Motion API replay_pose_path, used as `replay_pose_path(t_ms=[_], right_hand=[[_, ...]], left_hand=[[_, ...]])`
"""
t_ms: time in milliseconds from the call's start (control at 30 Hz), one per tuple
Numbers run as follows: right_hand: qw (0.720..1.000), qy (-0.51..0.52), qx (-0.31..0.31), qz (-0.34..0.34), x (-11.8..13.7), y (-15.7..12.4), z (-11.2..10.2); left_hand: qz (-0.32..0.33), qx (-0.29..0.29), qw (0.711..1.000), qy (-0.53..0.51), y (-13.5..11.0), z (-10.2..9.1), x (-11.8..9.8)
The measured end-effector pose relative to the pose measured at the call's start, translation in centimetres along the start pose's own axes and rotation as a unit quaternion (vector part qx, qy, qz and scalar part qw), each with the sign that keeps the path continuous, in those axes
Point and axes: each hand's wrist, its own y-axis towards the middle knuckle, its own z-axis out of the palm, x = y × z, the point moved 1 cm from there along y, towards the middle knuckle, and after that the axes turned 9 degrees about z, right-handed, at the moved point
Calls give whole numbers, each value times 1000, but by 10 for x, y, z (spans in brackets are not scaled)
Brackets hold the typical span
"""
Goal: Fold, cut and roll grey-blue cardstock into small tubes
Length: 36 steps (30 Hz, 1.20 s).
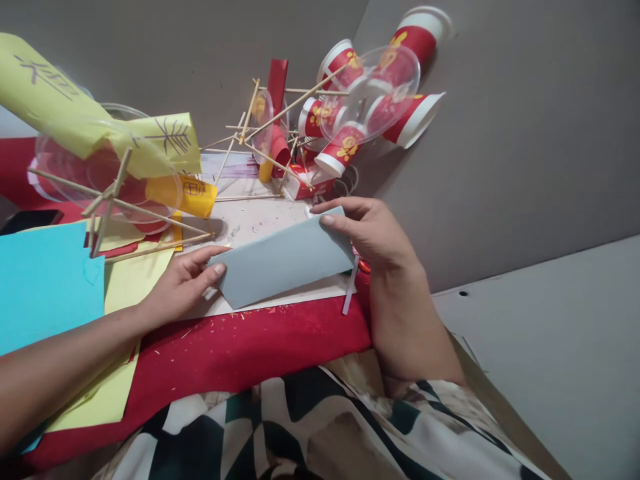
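Head view: red-clothed counter (260, 347), paper-cup stick model (360, 100) at back. Grey paper sheet (285, 263) sits over white board (260, 223), mid-counter. Right hand (380, 240) fingers closed narrow on sheet's far right edge. Left hand (183, 283) fingers pinch its left corner.

The paper sheet (285, 260) I hold is pale blue-grey, the cloth (250, 347) red, the card (45, 280) cyan, the cups (345, 148) red with white rims and yellow motifs.

Paper (285, 260) right end under right hand (380, 247); cyan sheet (45, 280) cropped left.
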Motion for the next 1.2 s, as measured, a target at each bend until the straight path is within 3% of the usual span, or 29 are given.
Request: replay_pose_path(t_ms=[300, 533, 733, 1000, 1200], right_hand=[[998, 17, -24, -62, -3, -3, 12], [999, 29, -21, -25, -2, -6, 22], [999, 13, 8, 38, -6, -4, 26], [997, 70, -32, 29, -19, 7, 31], [996, 86, -11, 26, -18, 6, 35]], left_hand=[[-59, -122, 990, -45, 2, 4, -16], [-72, -177, 977, -96, -3, 6, -6], [-58, -179, 977, -101, -4, 5, -4], [-94, -162, 971, -150, -4, 6, 2], [-95, -171, 970, -141, -2, 5, 4]])
